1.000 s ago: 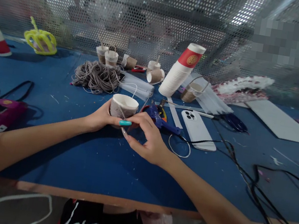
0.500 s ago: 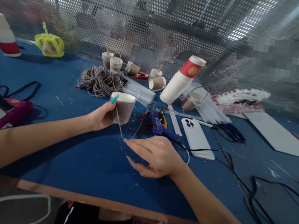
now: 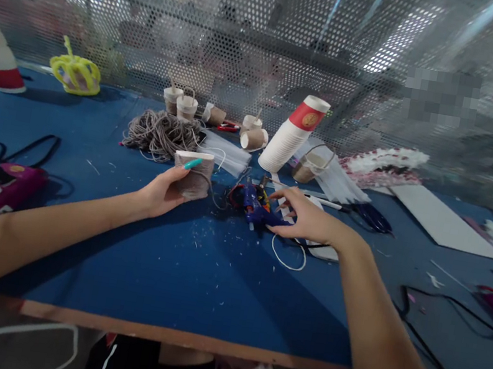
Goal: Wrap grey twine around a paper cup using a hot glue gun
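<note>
With the left hand (image 3: 163, 191) gripping the twine-wrapped cup (image 3: 193, 174) near the tabletop (image 3: 129, 265) middle and the right hand (image 3: 304, 218), fingers spread, settling on the blue glue gun (image 3: 258, 206), hot glue may burn fingertips or the loose twine may unwind.

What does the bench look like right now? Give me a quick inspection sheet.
Surface: blue table, flecked with small white scraps.
Job's things: twine-wrapped cup held off the table; blue glue gun lying flat.
Clutter: twine bundle, stack of paper cups leaning, small wrapped cups at the back, white phone mostly hidden, yellow crown shape.
Hands: left hand grips the cup; right hand rests its fingers on the glue gun.
Cables: black cables at right, more at left.
Surroundings: perforated metal screen behind the table.
</note>
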### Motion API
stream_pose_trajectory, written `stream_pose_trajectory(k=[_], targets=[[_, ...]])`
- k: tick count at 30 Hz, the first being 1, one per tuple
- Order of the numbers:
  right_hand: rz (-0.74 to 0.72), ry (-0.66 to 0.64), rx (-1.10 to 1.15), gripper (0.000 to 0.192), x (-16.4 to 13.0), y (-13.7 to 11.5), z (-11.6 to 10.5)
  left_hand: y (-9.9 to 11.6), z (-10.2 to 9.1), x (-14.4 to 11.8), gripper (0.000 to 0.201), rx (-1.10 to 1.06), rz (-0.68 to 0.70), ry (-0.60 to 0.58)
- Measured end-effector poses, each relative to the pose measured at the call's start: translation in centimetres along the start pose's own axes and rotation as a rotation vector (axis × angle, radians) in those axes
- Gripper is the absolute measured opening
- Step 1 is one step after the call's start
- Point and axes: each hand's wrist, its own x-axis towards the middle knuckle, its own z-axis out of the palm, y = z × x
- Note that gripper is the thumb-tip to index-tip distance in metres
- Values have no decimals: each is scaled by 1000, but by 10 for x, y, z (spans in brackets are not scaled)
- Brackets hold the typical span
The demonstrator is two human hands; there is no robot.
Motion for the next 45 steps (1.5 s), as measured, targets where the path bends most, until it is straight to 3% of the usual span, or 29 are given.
stream_pose_trajectory(k=[6,9,12,14,17,20,25,29,32,35,38,45], targets=[[-47,62,-216,31,7,-16,28,-3,3,-3,64,131,17,-81],[-89,138,-170,23,12,-18,30,-3,4,-5,63,118,4,-105],[-94,315,55,12,11,-11,18,-2,3,-4,59,95,-34,-89],[34,360,337,2,7,-5,7,-2,3,-4,58,100,-44,-65],[200,411,780,16,0,-7,-4,-2,4,-3,59,130,-30,-55],[150,458,972,30,-6,-21,-2,-4,8,-2,67,163,-19,-56],[39,544,836,33,-9,-41,14,-4,11,-5,71,210,49,-13],[182,630,669,27,1,-25,14,-1,3,-6,58,149,88,-40],[249,622,717,28,8,-10,11,-1,-2,-7,53,133,44,-124],[179,573,808,29,8,-11,11,-3,0,-8,59,182,14,-181],[44,491,852,29,-1,-24,12,-4,8,-8,64,221,13,-166],[-65,444,689,26,-11,-45,24,-4,17,-9,63,274,38,-124]])
